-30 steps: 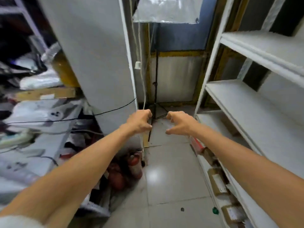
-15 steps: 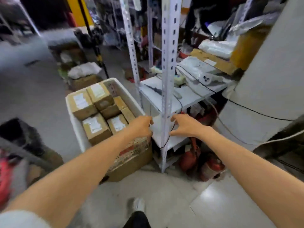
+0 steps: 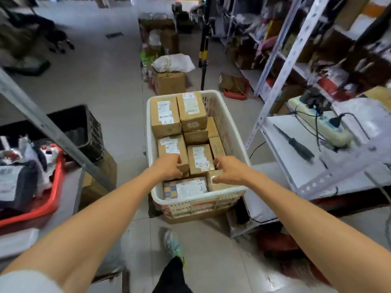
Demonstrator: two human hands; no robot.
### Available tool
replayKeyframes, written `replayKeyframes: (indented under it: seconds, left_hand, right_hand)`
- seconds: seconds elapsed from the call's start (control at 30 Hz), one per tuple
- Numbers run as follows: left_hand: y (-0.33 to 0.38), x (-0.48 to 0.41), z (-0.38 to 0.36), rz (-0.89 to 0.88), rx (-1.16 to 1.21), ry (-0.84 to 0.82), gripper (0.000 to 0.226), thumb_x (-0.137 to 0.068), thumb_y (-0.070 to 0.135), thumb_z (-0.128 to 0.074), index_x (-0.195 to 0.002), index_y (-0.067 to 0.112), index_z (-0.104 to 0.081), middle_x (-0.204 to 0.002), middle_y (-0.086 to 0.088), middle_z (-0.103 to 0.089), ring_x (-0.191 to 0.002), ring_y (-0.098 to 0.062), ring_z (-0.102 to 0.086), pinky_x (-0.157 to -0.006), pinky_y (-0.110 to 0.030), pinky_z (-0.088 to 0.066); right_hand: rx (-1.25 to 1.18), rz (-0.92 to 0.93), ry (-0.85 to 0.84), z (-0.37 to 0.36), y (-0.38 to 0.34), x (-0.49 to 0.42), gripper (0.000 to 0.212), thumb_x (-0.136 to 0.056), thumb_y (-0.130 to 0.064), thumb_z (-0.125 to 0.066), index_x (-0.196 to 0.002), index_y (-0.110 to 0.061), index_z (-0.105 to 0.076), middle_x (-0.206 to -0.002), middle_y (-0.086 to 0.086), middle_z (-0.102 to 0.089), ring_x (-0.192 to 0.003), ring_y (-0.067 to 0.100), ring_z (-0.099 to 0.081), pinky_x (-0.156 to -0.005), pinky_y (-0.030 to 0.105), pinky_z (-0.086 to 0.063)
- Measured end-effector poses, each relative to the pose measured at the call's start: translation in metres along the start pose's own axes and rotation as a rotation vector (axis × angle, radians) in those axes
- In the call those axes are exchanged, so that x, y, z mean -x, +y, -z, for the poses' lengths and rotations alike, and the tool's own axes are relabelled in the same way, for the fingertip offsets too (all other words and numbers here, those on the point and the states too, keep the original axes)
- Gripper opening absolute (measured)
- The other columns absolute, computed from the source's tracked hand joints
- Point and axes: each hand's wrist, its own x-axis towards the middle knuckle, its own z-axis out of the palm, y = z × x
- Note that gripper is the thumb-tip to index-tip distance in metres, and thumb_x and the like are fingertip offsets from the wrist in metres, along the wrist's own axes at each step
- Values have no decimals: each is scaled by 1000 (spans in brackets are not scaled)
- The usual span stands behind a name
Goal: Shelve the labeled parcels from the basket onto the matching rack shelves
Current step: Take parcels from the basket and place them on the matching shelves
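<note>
Parcel, brown cardboard box labelled A-2 point(image 3: 200, 159), is seated in the white plastic basket point(image 3: 232, 132) between both empty, half-curled hands, long axis pointing away; left hand point(image 3: 169, 168) touches its neighbour, right hand point(image 3: 229, 171) sits just beside it.

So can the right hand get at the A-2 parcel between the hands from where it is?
Probably yes. The right hand hangs open just beside the A-2 parcel, whose labeled top lies bare in the basket. Neighbouring boxes pack its sides tightly, so gripping may be awkward.
</note>
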Motion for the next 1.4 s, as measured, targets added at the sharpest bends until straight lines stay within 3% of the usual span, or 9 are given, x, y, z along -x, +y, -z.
replayKeyframes:
  seconds: [0.23, 0.43, 0.57, 0.77, 0.9, 1.03, 1.13, 1.3, 1.4]
  left_hand:
    - [-58, -90, 46, 72, 118, 31, 53, -80, 23, -71, -128, 13, -52, -124, -8, -59, -109, -23, -58, -90, -35, -50]
    - [-95, -136, 62, 152, 206, 46, 52, -77, 14, -71, -125, 6, -53, -120, -11, -60, -108, -25, -57, -82, -31, -47]
    - [-103, -164, 61, 186, 236, 41, 51, -77, 15, -71, -124, 9, -53, -116, -9, -60, -97, -20, -57, -80, -32, -50]
    - [-73, -227, 62, 160, 337, 82, 52, -78, 16, -70, -127, 11, -53, -119, -5, -60, -106, -20, -57, -92, -36, -50]
    - [-50, -282, 64, 185, 445, 151, 51, -79, 15, -71, -126, 13, -52, -114, -2, -58, -102, -18, -56, -86, -31, -48]
    - [-39, -326, 56, 207, 445, 196, 61, -78, 13, -70, -133, 11, -44, -116, -8, -57, -96, -18, -54, -78, -27, -43]
    - [-34, -344, 43, 252, 490, 206, 73, -78, 9, -69, -142, 14, -34, -133, -9, -48, -116, -24, -51, -92, -31, -44]
    - [-21, -349, 26, 347, 513, 233, 87, -77, 11, -70, -147, 7, -19, -140, -13, -35, -131, -28, -35, -111, -38, -33]
    - [-13, -352, 19, 406, 574, 194, 84, -74, 14, -73, -143, 6, -25, -137, -14, -34, -129, -30, -36, -111, -40, -34]
  right_hand:
    - [-19, -76, -29, 36, -4, -109, 61, -82, -33, -70, -134, -11, -47, -133, 9, -55, -116, 24, -55, -91, 33, -48]
    - [-114, -91, -72, 38, -10, -175, 62, -83, -31, -71, -136, -10, -45, -134, 9, -52, -118, 23, -52, -91, 29, -45]
    - [-175, -112, -43, 42, -3, -216, 57, -86, -30, -68, -133, -8, -46, -133, 9, -53, -116, 24, -54, -92, 33, -45]
    - [-381, -197, 133, 69, 29, -282, 44, -89, -23, -67, -126, -7, -50, -114, -2, -56, -105, 18, -54, -89, 31, -45]
    - [-608, -311, 269, 79, 57, -346, 59, -85, -26, -72, -131, -4, -42, -126, 6, -54, -114, 19, -52, -84, 25, -46]
    - [-812, -362, 206, 59, 78, -393, 81, -81, -32, -75, -141, -4, -28, -130, 2, -51, -120, 18, -50, -98, 27, -38]
    - [-924, -355, 119, 26, 95, -420, 94, -69, -49, -75, -143, -9, -34, -125, -7, -59, -114, 14, -57, -104, 37, -43]
    - [-946, -422, 163, 26, 102, -420, 48, -84, -14, -71, -127, -11, -50, -121, 8, -65, -109, 24, -62, -96, 46, -50]
    - [-973, -473, 141, 26, 109, -397, 51, -85, -7, -69, -131, -11, -48, -122, 8, -64, -109, 25, -62, -95, 47, -51]
